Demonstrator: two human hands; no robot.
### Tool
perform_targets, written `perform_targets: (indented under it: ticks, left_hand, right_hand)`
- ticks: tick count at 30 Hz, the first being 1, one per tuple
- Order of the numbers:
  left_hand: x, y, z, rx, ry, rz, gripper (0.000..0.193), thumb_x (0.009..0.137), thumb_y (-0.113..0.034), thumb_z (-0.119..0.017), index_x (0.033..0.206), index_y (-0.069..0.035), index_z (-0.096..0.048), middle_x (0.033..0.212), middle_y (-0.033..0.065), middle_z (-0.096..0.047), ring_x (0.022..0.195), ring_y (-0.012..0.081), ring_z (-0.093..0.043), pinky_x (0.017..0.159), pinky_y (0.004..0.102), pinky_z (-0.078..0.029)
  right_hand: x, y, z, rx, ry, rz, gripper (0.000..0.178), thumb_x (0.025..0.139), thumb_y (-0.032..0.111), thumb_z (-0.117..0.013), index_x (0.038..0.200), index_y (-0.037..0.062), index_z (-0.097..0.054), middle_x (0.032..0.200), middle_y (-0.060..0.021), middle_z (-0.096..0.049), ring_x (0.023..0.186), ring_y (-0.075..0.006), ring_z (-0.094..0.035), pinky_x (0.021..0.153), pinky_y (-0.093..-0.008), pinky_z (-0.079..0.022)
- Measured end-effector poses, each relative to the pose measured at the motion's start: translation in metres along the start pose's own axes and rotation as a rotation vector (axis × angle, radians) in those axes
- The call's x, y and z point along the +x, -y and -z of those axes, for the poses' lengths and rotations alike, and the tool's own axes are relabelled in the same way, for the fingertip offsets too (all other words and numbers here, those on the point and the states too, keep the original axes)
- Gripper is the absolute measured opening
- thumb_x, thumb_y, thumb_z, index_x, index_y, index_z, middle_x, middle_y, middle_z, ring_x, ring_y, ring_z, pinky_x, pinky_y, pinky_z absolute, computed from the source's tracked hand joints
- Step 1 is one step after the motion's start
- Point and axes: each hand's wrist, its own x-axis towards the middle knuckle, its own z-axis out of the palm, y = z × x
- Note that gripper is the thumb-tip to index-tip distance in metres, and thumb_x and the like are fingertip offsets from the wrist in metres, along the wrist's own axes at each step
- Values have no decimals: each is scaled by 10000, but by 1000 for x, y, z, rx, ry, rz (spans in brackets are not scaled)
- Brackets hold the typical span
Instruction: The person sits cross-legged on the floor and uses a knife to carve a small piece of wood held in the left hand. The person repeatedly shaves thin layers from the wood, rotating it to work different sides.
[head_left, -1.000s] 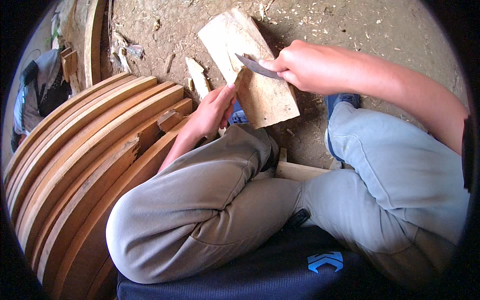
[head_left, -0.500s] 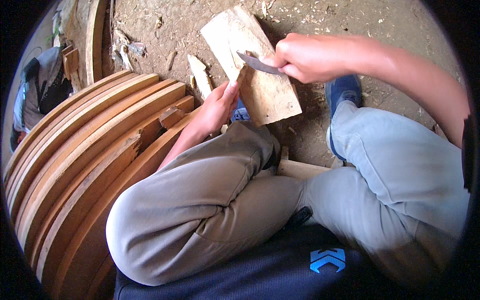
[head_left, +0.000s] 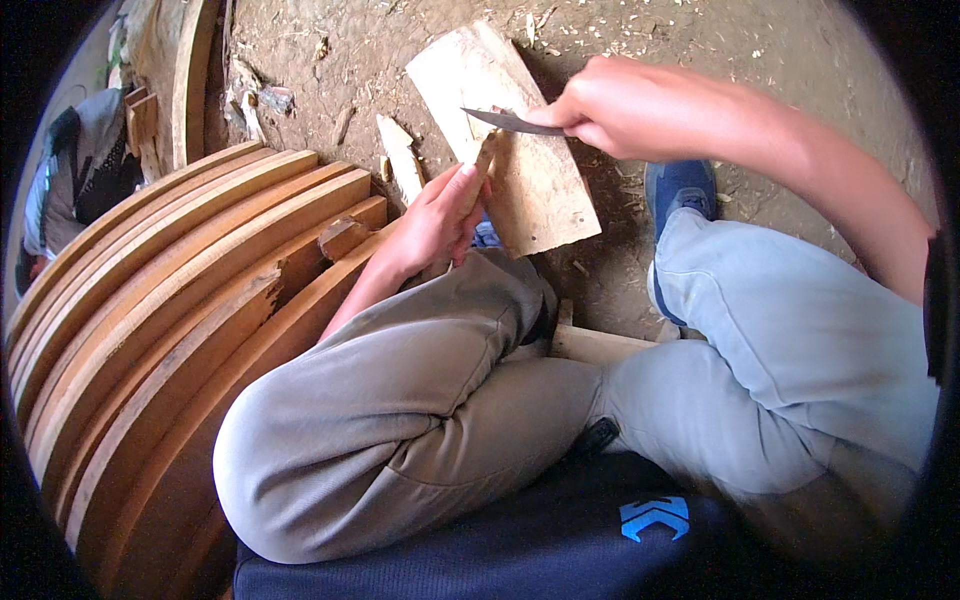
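At upper centre, the left hand (head_left: 432, 218) clasps a stick (head_left: 485, 153), the right hand (head_left: 612, 108) a knife (head_left: 512, 122) — apparently whittling, the next cut needing steadiness.

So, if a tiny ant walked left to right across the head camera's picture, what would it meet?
Curved wooden boards → left hand → knife → right hand → blue shoe.

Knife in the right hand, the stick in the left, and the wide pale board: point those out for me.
Knife (head_left: 515, 123): head view, middle of the dark blade.
Stick (head_left: 484, 155): head view, its exposed side.
Wide pale board (head_left: 540, 185): head view, bare face of its lower half.
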Motion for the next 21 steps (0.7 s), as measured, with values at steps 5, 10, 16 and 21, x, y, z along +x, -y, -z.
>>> perform_targets:
  ticks: [5, 10, 16, 21]
  left_hand:
    - [-2, -9, -10, 110, -11, -22, 399, 1085, -428, -311, 1027, -62, -458, 716, 64, -496, 412, 178, -501, 367, 305, -421]
    - [-1, -10, -14, 125, -6, -45, 365, 1090, -390, -306, 1030, -56, -438, 758, 81, -526, 405, 202, -536, 357, 318, -436]
    - [6, -1, -14, 159, -25, -105, 349, 1093, -370, -311, 1007, -54, -432, 728, 78, -517, 384, 192, -519, 330, 311, -416]
    - [2, -5, -21, 205, -80, -102, 378, 1094, -400, -311, 954, -81, -457, 697, 43, -476, 379, 154, -461, 328, 277, -381]
  right_hand:
    - [-11, 16, -4, -126, 16, -82, 273, 924, 62, -563, 1167, 76, -687, 878, -245, -674, 858, -407, -677, 723, -499, -531]
    - [-11, 26, -4, -94, 18, -161, 235, 999, 172, -510, 1091, 39, -679, 833, -237, -670, 822, -403, -683, 681, -502, -524]
    - [-15, 28, -5, -143, 13, -107, 337, 1050, 266, -445, 1037, 19, -674, 822, -233, -668, 798, -410, -679, 669, -504, -512]
    - [-17, 19, -12, -184, -55, -28, 351, 1053, 275, -435, 1041, 24, -679, 828, -239, -670, 814, -411, -682, 693, -505, -519]
